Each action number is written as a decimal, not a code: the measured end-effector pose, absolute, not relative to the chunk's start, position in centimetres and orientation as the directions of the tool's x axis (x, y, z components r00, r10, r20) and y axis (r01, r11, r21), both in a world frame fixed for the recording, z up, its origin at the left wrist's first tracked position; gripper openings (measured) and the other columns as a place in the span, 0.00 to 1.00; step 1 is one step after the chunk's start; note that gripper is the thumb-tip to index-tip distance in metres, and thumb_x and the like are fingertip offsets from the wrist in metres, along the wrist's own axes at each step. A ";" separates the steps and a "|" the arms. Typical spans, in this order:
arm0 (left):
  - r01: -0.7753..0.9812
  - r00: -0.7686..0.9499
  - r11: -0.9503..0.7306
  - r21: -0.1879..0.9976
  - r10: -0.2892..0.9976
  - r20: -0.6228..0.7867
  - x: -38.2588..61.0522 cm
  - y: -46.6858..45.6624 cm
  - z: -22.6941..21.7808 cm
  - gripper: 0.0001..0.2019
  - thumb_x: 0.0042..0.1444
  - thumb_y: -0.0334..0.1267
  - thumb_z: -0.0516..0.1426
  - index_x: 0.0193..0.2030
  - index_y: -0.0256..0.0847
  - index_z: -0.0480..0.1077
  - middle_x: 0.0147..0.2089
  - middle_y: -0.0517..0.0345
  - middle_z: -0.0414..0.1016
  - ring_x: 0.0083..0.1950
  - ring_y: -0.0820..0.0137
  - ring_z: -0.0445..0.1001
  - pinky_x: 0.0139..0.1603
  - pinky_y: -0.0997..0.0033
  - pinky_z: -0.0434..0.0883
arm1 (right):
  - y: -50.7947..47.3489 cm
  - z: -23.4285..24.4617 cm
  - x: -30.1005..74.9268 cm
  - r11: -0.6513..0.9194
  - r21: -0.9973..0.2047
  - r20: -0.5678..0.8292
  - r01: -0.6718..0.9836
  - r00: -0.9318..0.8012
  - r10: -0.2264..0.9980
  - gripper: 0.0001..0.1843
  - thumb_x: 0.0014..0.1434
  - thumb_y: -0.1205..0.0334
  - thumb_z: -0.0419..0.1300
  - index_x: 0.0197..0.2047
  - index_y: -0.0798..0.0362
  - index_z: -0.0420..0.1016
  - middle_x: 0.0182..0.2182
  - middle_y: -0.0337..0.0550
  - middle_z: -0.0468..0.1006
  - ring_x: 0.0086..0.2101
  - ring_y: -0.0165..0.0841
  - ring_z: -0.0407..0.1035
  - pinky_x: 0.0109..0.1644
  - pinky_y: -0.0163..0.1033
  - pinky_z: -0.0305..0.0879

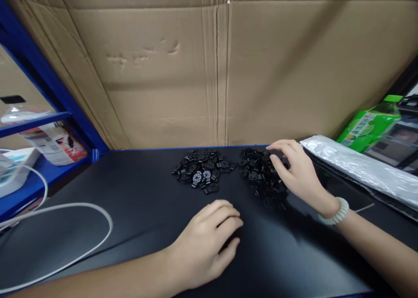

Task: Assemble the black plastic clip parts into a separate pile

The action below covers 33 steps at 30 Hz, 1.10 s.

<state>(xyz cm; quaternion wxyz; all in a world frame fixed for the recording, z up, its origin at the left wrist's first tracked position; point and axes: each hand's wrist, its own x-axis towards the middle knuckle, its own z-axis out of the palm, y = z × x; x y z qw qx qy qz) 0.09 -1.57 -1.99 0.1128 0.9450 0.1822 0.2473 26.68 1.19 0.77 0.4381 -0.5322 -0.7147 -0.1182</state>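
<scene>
My left hand (pixel 209 241) is low over the black tabletop at the front middle, palm down. Its fingers are loosely curled, the thumb stands apart from them, and nothing shows in its grasp. Beyond it is a pile of small black plastic parts (pixel 199 167), several with round perforated discs and a short tab. My right hand (pixel 297 172), with a pale coiled band (pixel 336 213) on the wrist, reaches over the right edge of a second pile of black parts (pixel 261 176). Its thumb and fingers are apart, with no part visible between them.
A cardboard wall (pixel 163 71) closes off the back of the black tabletop (pixel 137 219). White cable (pixel 107 224) loops at left, near a blue shelf frame (pixel 81 128) holding a bottle (pixel 58 143). To the right lie a silvery plastic package (pixel 359 167) and a green bottle (pixel 369 126).
</scene>
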 end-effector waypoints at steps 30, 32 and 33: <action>0.227 0.590 -0.730 0.645 0.630 0.505 0.2 -0.1 -2.3 0.12 0.50 0.33 0.66 0.42 0.39 0.73 0.38 0.56 0.77 0.37 0.69 0.76 0.40 0.72 0.73 | -3.7 -1.2 19.6 -0.089 -0.996 -0.078 -0.019 -0.322 0.944 0.13 0.52 0.66 0.58 0.43 0.53 0.67 0.35 0.40 0.71 0.33 0.30 0.69 0.41 0.39 0.66; 0.163 0.564 -0.707 0.688 0.639 0.523 0.4 -0.4 -2.1 0.12 0.48 0.32 0.67 0.41 0.39 0.74 0.39 0.56 0.78 0.39 0.68 0.76 0.42 0.72 0.74 | -3.8 -1.0 19.3 -0.156 -0.983 -0.110 -0.095 -0.376 0.920 0.17 0.50 0.68 0.58 0.45 0.52 0.67 0.35 0.40 0.72 0.39 0.32 0.69 0.47 0.41 0.63; 0.128 0.552 -0.704 0.698 0.635 0.540 0.5 -0.5 -2.1 0.13 0.48 0.31 0.67 0.40 0.39 0.74 0.39 0.55 0.78 0.40 0.68 0.77 0.43 0.72 0.74 | -3.8 -0.9 19.2 -0.172 -0.978 -0.112 -0.121 -0.395 0.912 0.18 0.49 0.69 0.59 0.46 0.52 0.67 0.34 0.39 0.72 0.41 0.33 0.68 0.48 0.40 0.62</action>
